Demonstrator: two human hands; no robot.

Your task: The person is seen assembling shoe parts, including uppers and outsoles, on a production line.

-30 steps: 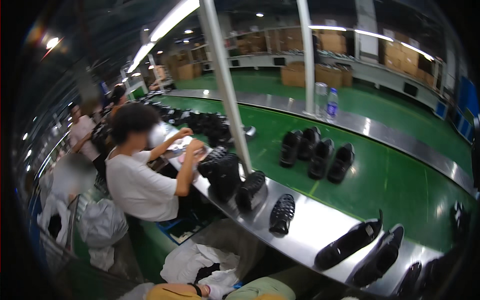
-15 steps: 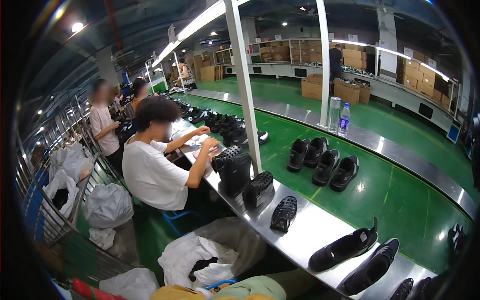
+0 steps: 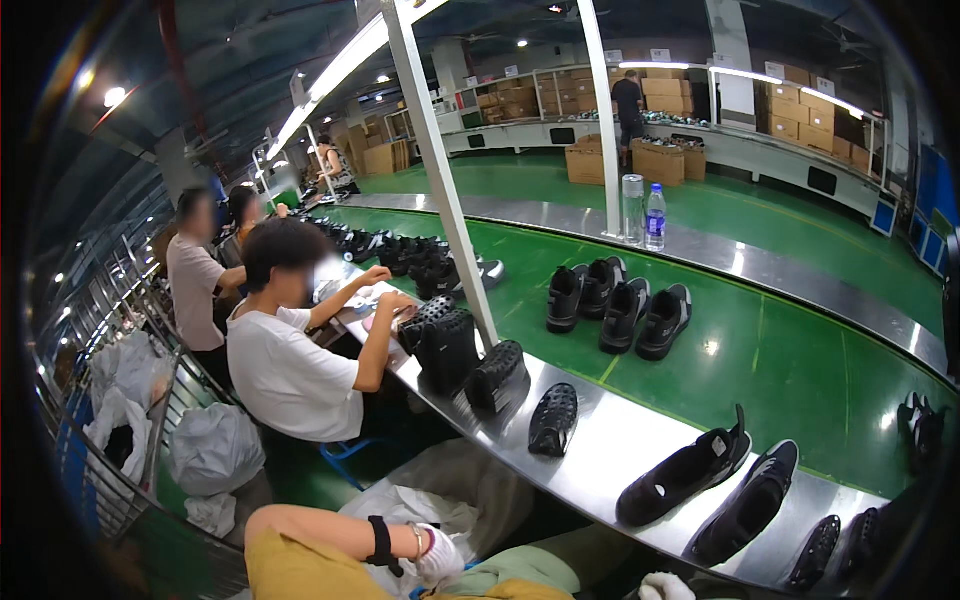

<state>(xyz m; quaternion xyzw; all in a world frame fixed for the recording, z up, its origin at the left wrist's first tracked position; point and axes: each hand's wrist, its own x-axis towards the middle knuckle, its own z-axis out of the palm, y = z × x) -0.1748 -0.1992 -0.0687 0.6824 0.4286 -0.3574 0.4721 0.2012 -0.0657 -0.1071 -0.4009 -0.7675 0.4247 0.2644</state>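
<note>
My left hand, in a white knit glove, hangs in front of the light-green cloth over my lap. A black band circles that forearm; the fingers are hidden. Just a white gloved bit of my right hand shows at the lower edge, below the bench, so its grip is unclear. Nearest to it on the metal bench lie a black shoe with a raised heel tab and a second black shoe. Two more dark pieces of footwear sit at the bench's right end.
A co-worker in white sits at the bench to the left. Black textured shoes stand between us. Several black-and-grey shoes rest on the green belt. Bottles stand beyond it. An open white sack lies below the bench.
My left forearm and gloved hand have come into view over the sack. My right glove now shows at the lower edge. The view has turned slightly right; the shoes nearby stay put.
</note>
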